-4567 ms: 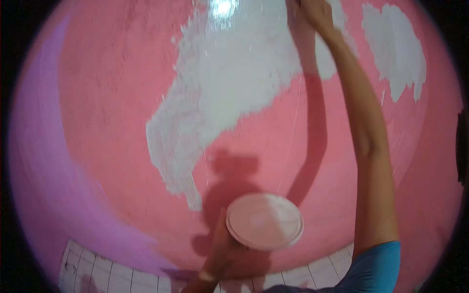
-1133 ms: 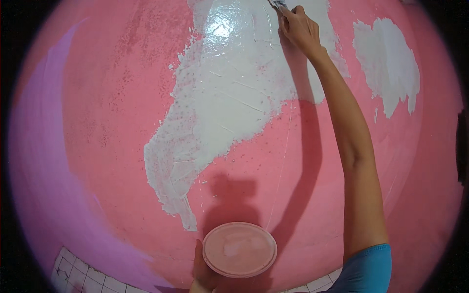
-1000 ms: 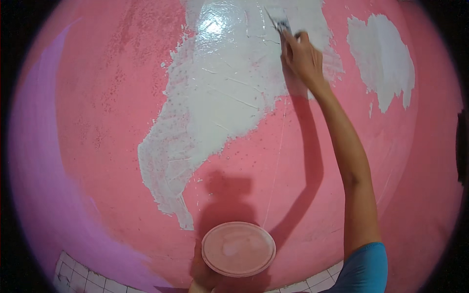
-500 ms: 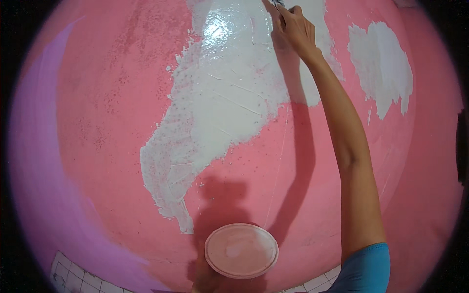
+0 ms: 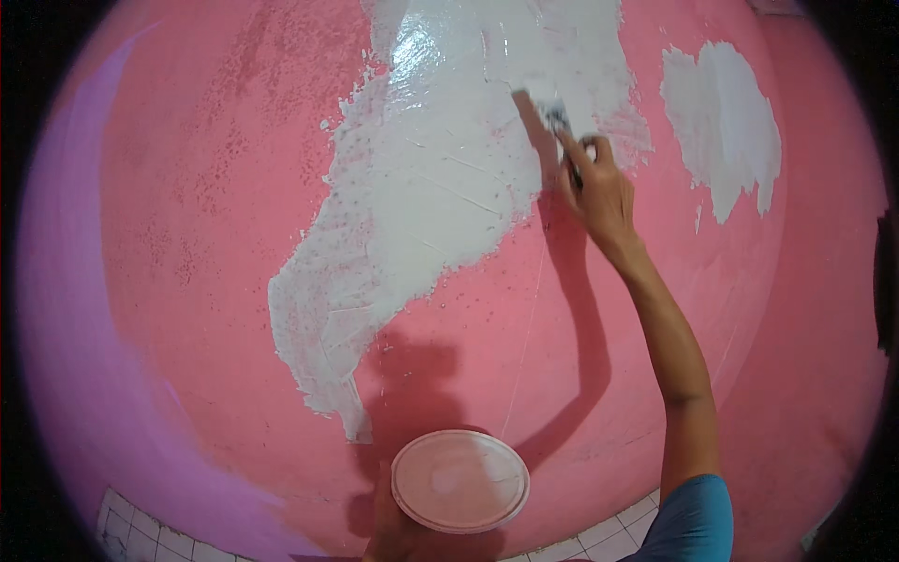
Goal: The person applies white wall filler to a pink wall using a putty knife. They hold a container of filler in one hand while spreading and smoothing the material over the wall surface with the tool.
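Right hand (image 5: 599,192) pinches the handle of a scraper (image 5: 558,119) between thumb and fingers, its blurred blade over the white filler (image 5: 440,206) on the pink wall (image 5: 234,375); whether the edge touches, I cannot tell. Left hand (image 5: 387,518) holds a round lid (image 5: 460,480) at its left edge, low in front of the wall (its fingers are mostly hidden, so their exact grip is unclear). From the ridges and thin edges, the step in hand looks like spreading or smoothing the filler, just above its lower border. As I judge it, the next move calls for a shallow blade angle and even pressure, with the lid held level in case it carries more paste. No brand, label or writing can be read on scraper, lid or wall.
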Tool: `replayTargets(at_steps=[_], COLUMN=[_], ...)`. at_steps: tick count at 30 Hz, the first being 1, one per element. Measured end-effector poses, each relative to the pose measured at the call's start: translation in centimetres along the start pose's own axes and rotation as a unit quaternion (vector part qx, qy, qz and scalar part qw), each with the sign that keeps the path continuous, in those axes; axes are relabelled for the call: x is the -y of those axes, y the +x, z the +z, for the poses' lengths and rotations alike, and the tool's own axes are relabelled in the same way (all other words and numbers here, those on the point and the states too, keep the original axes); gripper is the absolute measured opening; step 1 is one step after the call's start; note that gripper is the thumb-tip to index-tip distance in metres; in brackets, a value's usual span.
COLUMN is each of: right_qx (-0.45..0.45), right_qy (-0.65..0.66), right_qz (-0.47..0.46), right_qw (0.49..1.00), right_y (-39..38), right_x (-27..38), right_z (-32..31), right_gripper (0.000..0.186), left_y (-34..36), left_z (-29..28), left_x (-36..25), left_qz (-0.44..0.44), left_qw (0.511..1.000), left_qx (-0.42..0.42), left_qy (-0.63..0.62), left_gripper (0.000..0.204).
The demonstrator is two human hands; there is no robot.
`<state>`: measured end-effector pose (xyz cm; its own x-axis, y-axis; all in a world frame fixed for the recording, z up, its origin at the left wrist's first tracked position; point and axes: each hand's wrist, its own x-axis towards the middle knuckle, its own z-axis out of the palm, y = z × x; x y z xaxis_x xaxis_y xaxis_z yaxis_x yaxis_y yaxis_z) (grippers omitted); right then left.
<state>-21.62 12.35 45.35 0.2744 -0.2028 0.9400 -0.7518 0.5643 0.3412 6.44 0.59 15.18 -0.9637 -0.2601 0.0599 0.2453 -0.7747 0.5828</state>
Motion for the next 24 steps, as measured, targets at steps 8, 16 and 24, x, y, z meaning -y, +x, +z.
replayTargets(at_steps=[8, 16, 24], right_qx=[-0.103, -0.031, -0.014], right_qy=[-0.064, -0.044, 0.010], right_qz=[0.001, 0.030, 0.084], right_qw=[0.993, 0.998, 0.996], right_y=[16.4, 2.7, -3.5], right_x=[-3.3, -1.6, 1.0], right_z=[2.1, 2.9, -0.4], right_gripper=[0.035, 0.045, 0.046], left_y=[2.4, 1.5, 0.9], left_z=[-3.8, -3.3, -3.2], left_x=[2.8, 1.9, 1.3], left_qz=[-0.005, 0.015, 0.020], left_qw=[0.995, 0.999, 0.999], left_qx=[-0.040, -0.005, 0.010], left_qy=[-0.096, -0.049, -0.031], left_gripper=[0.071, 0.072, 0.072])
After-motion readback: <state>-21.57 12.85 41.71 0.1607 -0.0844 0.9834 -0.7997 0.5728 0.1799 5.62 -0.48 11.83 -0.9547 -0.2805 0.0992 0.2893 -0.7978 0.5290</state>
